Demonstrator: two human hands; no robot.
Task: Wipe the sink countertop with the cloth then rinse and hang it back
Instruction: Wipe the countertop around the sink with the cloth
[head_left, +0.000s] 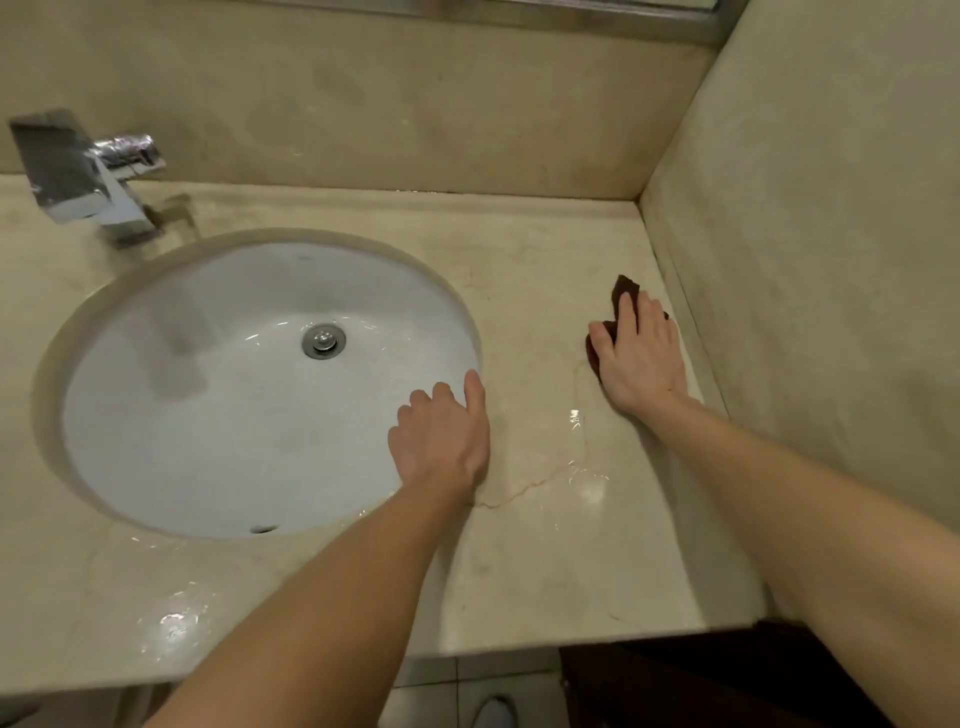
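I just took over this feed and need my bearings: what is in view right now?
sink: 1, white, set in the countertop, left of centre
drain: 1, chrome, sink bottom
faucet: 1, chrome, far left behind the sink
countertop: 1, beige, around the sink
water: a few patches, clear, countertop front
cloth: 1, dark brown, countertop's right side, under the right hand
walls: 2, beige, behind and right
cabinet: 1, dark, under the countertop, right
left hand: 1, resting at the sink's right rim, holding nothing
right hand: 1, pressing flat on the cloth
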